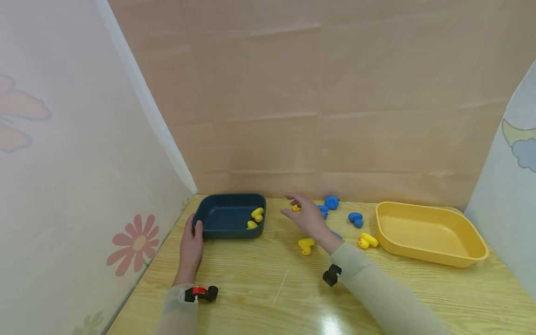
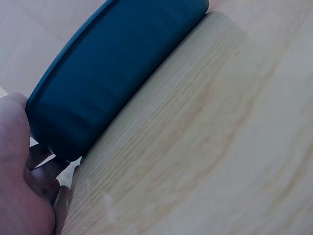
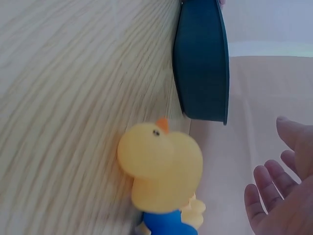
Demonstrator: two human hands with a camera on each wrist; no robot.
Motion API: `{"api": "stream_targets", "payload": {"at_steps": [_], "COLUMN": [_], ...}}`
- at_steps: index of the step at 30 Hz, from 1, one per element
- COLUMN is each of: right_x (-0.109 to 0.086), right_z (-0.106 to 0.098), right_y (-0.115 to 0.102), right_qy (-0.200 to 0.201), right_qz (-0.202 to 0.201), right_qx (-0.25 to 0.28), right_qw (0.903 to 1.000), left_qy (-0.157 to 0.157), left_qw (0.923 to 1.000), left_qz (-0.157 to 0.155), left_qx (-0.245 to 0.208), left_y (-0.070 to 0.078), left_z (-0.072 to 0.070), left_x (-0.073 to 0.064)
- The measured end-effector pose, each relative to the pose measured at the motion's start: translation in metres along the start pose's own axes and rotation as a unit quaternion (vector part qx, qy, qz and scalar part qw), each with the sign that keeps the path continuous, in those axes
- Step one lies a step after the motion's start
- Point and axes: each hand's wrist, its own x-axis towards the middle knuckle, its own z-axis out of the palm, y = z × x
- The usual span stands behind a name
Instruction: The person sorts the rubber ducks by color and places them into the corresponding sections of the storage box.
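At the left end of a dark blue tray (image 1: 224, 219), my left hand (image 1: 191, 249) grips the rim, thumb over the near corner. From the left wrist view, fingers show behind the tray's wall (image 2: 102, 78). Two yellow rubber ducks (image 1: 257, 214) lie inside the tray at its right end. My right hand (image 1: 311, 219) hovers with fingers spread and nothing held, its fingertips by a yellow duck (image 1: 295, 208) that it partly hides. In the right wrist view, a large yellow duck (image 3: 161, 166) stands in front of the parted fingers (image 3: 266, 181).
Below the right hand lies another yellow duck (image 1: 306, 246). Several blue ducks (image 1: 331, 202) are scattered behind and right of it, and a yellow duck (image 1: 368, 240) lies beside the yellow tray (image 1: 431, 258). A paper-covered wall (image 1: 335, 139) closes off the table's back.
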Motion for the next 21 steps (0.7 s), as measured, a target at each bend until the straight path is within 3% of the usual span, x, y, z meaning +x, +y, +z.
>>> {"api": "stream_targets", "payload": {"at_steps": [21], "right_x": [-0.04], "right_z": [-0.032], "right_y": [0.018], "right_qy": [-0.043], "right_qz": [-0.027], "right_qx": [-0.031], "right_qw": [0.9982], "left_qy": [0.004], "left_qw": [1.0], "left_qz": [0.003], "left_qx": [0.006], "left_y": [-0.002], "left_z": [0.0], "left_x": [0.0]}}
